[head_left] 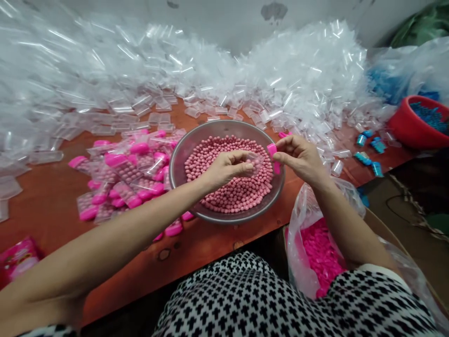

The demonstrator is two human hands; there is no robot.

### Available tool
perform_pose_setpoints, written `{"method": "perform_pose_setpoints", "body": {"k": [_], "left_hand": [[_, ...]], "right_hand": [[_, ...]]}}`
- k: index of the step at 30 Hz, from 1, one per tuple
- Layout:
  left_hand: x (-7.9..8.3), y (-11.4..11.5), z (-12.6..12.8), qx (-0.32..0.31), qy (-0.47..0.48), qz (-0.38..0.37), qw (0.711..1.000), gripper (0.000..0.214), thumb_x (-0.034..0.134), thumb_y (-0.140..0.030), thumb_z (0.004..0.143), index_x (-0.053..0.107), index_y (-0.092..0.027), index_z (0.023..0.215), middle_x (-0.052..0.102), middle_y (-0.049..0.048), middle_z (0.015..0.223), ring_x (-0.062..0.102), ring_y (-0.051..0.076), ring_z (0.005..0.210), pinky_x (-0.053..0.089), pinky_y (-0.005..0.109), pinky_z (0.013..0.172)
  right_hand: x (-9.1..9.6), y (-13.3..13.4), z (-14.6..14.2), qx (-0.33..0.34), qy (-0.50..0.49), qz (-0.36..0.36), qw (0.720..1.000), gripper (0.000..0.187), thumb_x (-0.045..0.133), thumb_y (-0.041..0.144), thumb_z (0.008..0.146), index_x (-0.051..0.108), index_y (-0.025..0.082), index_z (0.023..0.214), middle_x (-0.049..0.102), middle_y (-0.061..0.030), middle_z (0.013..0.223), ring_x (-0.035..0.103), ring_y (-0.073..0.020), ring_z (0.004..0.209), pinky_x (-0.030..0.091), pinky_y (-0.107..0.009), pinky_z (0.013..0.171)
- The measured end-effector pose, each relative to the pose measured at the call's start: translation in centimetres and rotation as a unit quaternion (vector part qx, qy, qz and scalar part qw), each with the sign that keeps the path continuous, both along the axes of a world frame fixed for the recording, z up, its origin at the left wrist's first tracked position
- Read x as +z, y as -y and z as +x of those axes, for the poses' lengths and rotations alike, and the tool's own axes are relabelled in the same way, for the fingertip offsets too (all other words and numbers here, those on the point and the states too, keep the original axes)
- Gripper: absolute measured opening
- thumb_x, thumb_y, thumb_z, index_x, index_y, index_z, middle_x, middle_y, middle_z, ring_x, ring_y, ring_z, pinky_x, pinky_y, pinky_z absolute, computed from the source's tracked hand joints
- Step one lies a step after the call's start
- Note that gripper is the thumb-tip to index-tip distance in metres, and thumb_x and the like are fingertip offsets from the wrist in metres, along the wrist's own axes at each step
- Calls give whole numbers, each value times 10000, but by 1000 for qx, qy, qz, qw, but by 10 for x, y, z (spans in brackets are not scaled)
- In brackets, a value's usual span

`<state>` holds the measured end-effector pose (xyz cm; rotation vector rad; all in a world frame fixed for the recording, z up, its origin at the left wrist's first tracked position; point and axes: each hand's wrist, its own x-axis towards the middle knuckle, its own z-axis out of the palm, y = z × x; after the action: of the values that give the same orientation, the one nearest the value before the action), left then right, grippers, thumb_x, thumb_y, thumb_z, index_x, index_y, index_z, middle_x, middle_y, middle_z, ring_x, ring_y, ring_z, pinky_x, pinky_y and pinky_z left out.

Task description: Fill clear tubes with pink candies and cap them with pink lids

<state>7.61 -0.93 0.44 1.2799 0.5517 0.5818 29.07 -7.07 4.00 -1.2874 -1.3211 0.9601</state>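
Over the bowl, my left hand (233, 167) pinches a small clear plastic container (256, 163); how much is inside it I cannot make out. My right hand (300, 157) holds a bright pink cap (271, 150) between thumb and fingers, close to the container but apart from it. Below both hands a wide metal bowl (224, 219) holds many pink beads (228, 199). To the left lies a heap of clear containers with pink caps (126, 173), filled with pink beads.
Clear empty containers (140, 70) are piled high along the wall. At the right stand a red basin (403, 119) with blue pieces and several blue-capped containers (377, 145). A plastic bag of pink caps (321, 252) sits beside my lap. A pink packet (21, 260) lies left.
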Motion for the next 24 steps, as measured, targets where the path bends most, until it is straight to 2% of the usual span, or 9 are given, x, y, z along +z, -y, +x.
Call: {"method": "perform_pose_setpoints", "body": {"k": [3, 5, 7, 8, 10, 14, 16, 20, 24], "left_hand": [[1, -11, -7, -10, -60, 147, 987, 371, 696, -426, 828, 709, -156, 1081, 743, 90, 1012, 690, 195, 892, 549, 337, 817], [0, -20, -7, -16, -176, 331, 927, 243, 643, -360, 861, 741, -158, 953, 743, 90, 963, 680, 206, 892, 517, 319, 812], [-3, -24, 1, -52, -303, 457, 835, 165, 606, -224, 853, 738, -153, 783, 734, 93, 882, 671, 217, 874, 485, 308, 800], [-5, -24, 7, -78, -346, 480, 802, 181, 585, -153, 835, 724, -148, 718, 728, 99, 847, 671, 223, 860, 474, 308, 788], [-11, -19, 23, -119, -379, 477, 784, 219, 551, -54, 795, 702, -139, 661, 722, 113, 811, 674, 233, 842, 463, 310, 767], [-17, -14, 42, -118, -345, 448, 816, 157, 573, -84, 824, 718, -129, 785, 735, 114, 888, 678, 241, 905, 477, 322, 814], [-14, -15, 34, -104, -301, 406, 857, 140, 570, -145, 873, 701, -128, 919, 735, 95, 948, 676, 209, 913, 496, 313, 830], [-5, -17, 4, -70, -71, 105, 989, 192, 589, -277, 912, 623, -157, 1058, 699, 75, 1030, 667, 158, 900, 542, 319, 813], [-4, -11, -11, -29, 5, -18, 999, 291, 758, -339, 791, 632, -153, 975, 661, 40, 960, 633, 137, 879, 539, 310, 829]], "right_hand": [[2, 2, -5, -4, -5, -7, 1000, 401, 903, 397, 607, 661, 238, 886, 712, 4, 843, 674, -167, 813, 568, -303, 771], [1, 2, -4, -6, -13, -12, 1000, 414, 898, 382, 616, 667, 244, 931, 721, 0, 863, 682, -168, 826, 575, -301, 773], [-1, 2, -1, -12, -17, -13, 1000, 398, 889, 373, 630, 677, 237, 939, 727, -5, 883, 685, -159, 815, 579, -288, 753], [-3, 1, -1, -17, -18, -12, 1000, 386, 886, 369, 635, 683, 234, 934, 730, -4, 886, 686, -153, 807, 581, -281, 742], [-6, 1, -2, -25, -20, -8, 999, 376, 885, 363, 637, 691, 233, 931, 732, 4, 869, 688, -144, 792, 583, -272, 732], [-8, 6, -5, -46, -24, 6, 999, 416, 878, 376, 650, 697, 233, 998, 733, -2, 856, 694, -157, 781, 586, -284, 705], [-5, 8, -5, -47, -17, 8, 999, 428, 864, 390, 669, 700, 239, 1035, 731, -9, 856, 698, -174, 783, 588, -302, 688], [-2, 6, -1, -23, -6, 14, 1000, 405, 871, 396, 662, 718, 247, 1006, 724, -1, 835, 694, -179, 786, 593, -326, 736], [-5, -3, 0, 10, 19, 34, 999, 376, 866, 398, 676, 726, 242, 989, 730, -2, 901, 686, -166, 826, 583, -323, 799]]}}
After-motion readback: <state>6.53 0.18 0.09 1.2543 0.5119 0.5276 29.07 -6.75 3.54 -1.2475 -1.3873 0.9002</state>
